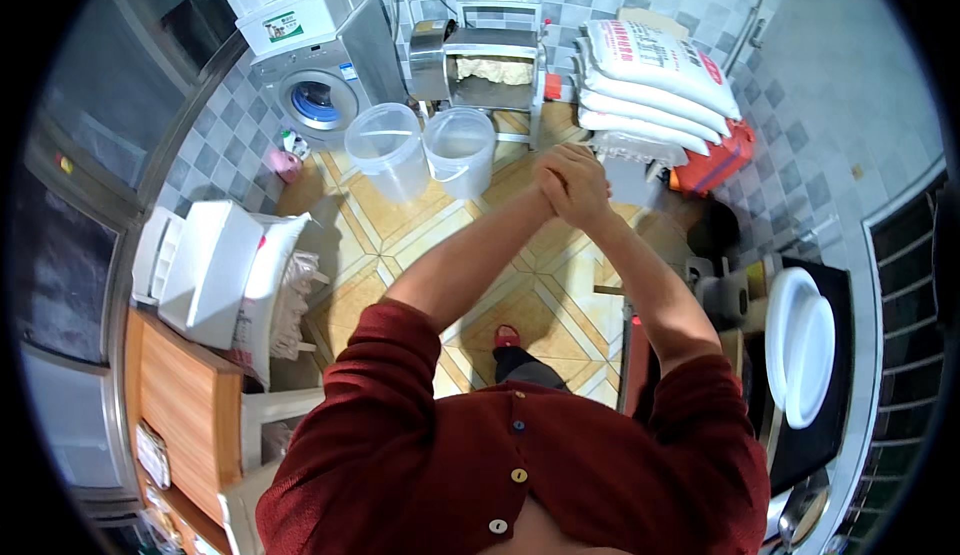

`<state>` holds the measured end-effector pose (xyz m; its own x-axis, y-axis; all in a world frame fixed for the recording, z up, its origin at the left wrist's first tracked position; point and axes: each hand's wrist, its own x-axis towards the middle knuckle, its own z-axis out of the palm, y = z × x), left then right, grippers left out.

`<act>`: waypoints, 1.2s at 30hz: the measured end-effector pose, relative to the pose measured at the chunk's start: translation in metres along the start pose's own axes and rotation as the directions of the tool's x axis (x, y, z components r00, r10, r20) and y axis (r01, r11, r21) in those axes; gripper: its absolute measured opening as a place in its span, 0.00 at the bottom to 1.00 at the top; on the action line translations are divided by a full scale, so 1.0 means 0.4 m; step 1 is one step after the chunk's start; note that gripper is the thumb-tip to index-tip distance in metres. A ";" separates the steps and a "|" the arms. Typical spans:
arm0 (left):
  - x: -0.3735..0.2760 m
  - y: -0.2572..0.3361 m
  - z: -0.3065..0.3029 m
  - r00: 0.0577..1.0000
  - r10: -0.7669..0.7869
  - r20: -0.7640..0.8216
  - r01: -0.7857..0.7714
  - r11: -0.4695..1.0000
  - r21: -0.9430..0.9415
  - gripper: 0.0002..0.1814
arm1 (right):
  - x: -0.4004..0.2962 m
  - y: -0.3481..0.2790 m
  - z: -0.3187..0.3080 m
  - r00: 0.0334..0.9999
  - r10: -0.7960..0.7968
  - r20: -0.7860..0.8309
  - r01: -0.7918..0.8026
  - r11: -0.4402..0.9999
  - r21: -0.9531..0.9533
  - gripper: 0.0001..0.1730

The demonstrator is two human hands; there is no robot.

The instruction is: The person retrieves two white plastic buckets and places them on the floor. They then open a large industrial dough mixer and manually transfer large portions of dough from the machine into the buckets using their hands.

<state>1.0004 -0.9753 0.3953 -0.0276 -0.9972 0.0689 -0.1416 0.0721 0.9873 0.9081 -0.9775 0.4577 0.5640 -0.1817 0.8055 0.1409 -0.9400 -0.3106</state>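
Observation:
My right hand (581,184) is closed over my left hand (553,176) in front of me, above the tiled floor. Much of my left hand is covered, so its fingers cannot be made out. No object shows in either hand. Beyond them stands a metal dough mixer (491,94) with pale dough (493,70) in its open drum. Two clear plastic buckets (385,151) (459,154) are on the floor before the mixer. Stacked white sacks (652,79) lie just beyond my hands to the right.
A washing machine (319,97) bears white boxes (307,19) at the back left. Along the left are a foam box (206,270), a white sack (262,292) and a wooden cabinet (184,405). White basins (799,345) rest on a black counter (832,285) at right. A red bag (720,161) is beside the sacks.

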 end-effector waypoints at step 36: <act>0.648 -1.279 -1.185 0.790 -0.612 -0.018 0.516 0.650 0.557 0.22 | 0.158 1.889 1.270 0.536 0.773 0.338 -0.663 0.634 -0.399 0.43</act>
<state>1.5349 -1.2790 -0.0241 0.0829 -0.8328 -0.5474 -0.6578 -0.4584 0.5977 1.4633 -1.5525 0.0175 0.6866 -0.7268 0.0210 -0.6090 -0.5906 -0.5294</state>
